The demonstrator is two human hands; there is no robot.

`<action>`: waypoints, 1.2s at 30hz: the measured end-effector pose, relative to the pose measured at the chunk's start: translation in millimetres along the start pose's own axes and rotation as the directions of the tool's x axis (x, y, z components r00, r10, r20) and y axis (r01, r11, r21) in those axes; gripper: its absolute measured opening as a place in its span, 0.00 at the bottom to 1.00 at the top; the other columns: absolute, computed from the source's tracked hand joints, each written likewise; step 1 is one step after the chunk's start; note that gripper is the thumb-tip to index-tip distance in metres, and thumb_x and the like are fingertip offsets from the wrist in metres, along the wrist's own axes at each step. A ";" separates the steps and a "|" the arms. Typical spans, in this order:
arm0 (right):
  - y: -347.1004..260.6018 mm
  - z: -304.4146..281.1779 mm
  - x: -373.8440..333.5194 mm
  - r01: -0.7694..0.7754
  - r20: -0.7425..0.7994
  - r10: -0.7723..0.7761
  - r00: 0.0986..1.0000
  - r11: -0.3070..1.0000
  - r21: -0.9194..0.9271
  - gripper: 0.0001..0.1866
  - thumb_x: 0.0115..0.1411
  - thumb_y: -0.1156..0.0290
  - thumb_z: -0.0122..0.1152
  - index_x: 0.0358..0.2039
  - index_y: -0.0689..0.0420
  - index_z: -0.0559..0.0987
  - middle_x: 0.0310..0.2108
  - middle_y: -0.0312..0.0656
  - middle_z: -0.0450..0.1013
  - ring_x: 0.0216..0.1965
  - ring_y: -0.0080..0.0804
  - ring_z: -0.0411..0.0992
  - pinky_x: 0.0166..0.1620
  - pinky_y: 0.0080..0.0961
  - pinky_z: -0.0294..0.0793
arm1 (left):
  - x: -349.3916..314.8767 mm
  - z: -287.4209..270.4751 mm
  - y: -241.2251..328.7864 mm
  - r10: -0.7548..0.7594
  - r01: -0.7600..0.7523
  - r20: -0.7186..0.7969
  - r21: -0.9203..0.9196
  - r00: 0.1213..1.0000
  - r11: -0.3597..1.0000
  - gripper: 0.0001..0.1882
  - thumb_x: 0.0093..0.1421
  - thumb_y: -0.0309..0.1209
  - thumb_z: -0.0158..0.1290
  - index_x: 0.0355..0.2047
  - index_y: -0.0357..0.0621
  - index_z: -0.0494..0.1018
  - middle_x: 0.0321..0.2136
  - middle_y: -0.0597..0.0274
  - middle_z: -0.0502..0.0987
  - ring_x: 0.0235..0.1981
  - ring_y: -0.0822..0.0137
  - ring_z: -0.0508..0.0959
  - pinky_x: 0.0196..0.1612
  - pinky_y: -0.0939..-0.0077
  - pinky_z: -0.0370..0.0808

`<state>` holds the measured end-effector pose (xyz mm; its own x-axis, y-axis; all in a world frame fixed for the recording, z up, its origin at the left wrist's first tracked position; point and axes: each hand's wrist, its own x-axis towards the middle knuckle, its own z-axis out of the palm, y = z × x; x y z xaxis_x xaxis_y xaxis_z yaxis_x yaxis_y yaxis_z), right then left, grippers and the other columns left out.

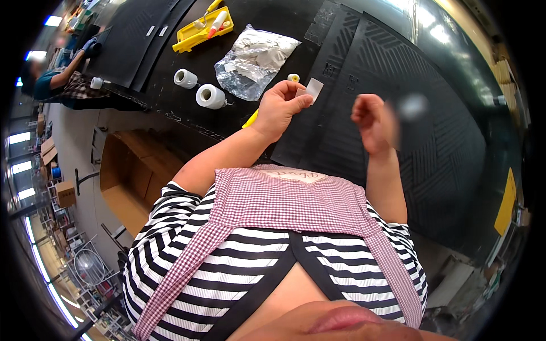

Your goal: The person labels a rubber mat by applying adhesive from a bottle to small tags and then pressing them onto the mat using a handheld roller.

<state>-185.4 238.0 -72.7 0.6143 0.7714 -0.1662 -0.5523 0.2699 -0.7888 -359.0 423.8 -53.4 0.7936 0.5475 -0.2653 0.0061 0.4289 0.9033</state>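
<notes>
My left hand [278, 109] pinches a small white paper-like slip [314, 89] between thumb and fingers, above a black sheet-like mat [421, 74] with raised diagonal ribs. To its right, my right hand [375, 125] is raised over the same mat with its fingers curled in. Part of that hand is blurred, and anything inside the fingers is hidden. A small white and yellow roll [293, 78] lies just beyond my left hand. Farther left, a clear plastic bag [256, 59] holds many whitish pieces. A yellow object [250, 119] shows partly behind my left forearm.
Two white spools [211, 96] stand near the table's edge. Behind them is a yellow tray [203, 31] with a red-and-white tube. More black mats [133, 42] lie at far left, where another person [62, 85] works. An open cardboard box [133, 170] sits below the table.
</notes>
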 end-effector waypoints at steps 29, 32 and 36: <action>25.8 43.1 28.5 0.662 0.542 -0.624 0.563 -0.053 -0.748 0.19 0.48 0.84 0.64 0.42 0.54 0.84 0.32 0.38 0.75 0.34 0.33 0.73 0.35 0.27 0.72 | 7.3 4.5 -10.3 -0.334 0.343 0.130 -0.056 0.934 0.938 0.11 0.62 0.34 0.62 0.41 0.43 0.78 0.28 0.70 0.77 0.29 0.79 0.75 0.34 0.84 0.70; 16.3 29.1 29.3 -0.097 -0.103 0.081 0.991 0.983 -0.158 0.16 0.59 0.81 0.58 0.49 0.60 0.80 0.40 0.38 0.77 0.37 0.28 0.74 0.35 0.25 0.73 | 7.6 1.9 -16.3 -0.143 0.108 0.155 0.214 0.978 0.971 0.09 0.61 0.32 0.62 0.37 0.40 0.79 0.27 0.69 0.78 0.28 0.80 0.74 0.33 0.84 0.71; 6.0 22.4 33.3 -0.307 0.041 0.361 0.932 0.842 -0.444 0.15 0.61 0.71 0.63 0.47 0.64 0.79 0.35 0.36 0.78 0.32 0.20 0.72 0.33 0.19 0.70 | 7.7 6.4 -16.8 -0.200 0.131 0.166 0.356 0.966 0.925 0.09 0.60 0.31 0.63 0.36 0.39 0.80 0.28 0.68 0.79 0.29 0.78 0.74 0.34 0.84 0.71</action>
<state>-180.9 278.2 -69.8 0.3497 0.8399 -0.4151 -0.4035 -0.2648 -0.8758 -349.1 416.3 -68.5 0.8659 0.3237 -0.3812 0.3259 0.2129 0.9211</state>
